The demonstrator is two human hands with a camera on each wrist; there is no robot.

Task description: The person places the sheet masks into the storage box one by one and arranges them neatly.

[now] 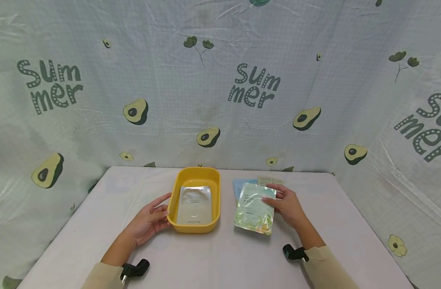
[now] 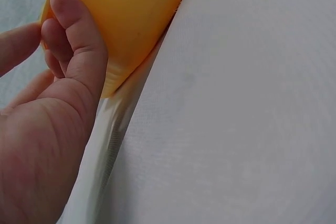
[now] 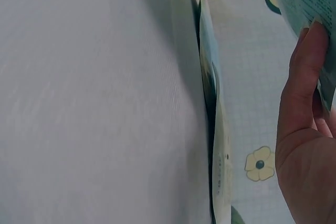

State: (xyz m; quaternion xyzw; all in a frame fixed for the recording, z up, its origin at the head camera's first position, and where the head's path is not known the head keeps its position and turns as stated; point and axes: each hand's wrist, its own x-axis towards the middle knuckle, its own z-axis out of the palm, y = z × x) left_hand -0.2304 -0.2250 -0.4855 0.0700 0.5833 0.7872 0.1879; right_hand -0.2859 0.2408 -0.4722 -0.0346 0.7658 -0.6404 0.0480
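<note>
My left hand (image 1: 150, 220) holds the left side of a yellow tray (image 1: 216, 208), fingers and thumb at its rim; the left wrist view shows fingertips against its wall. In the tray lies a silver sheet mask packet (image 1: 194, 206), marked PMPM. My right hand (image 1: 287, 204) pinches a pale green sheet mask packet (image 1: 254, 216) by its right side, thumb on the front, tilted above the table. Behind it, a blue packet (image 1: 242, 185) and a cream packet (image 1: 269, 180) lie on the table, both partly hidden.
A white cloth covers the table (image 1: 220, 265). At its back edge hangs a pale curtain (image 1: 177, 100) with avocado and "summer" prints, which also runs along both sides. A black wrist mount (image 1: 135, 269) sits at the left sleeve, another black mount (image 1: 294, 253) at the right.
</note>
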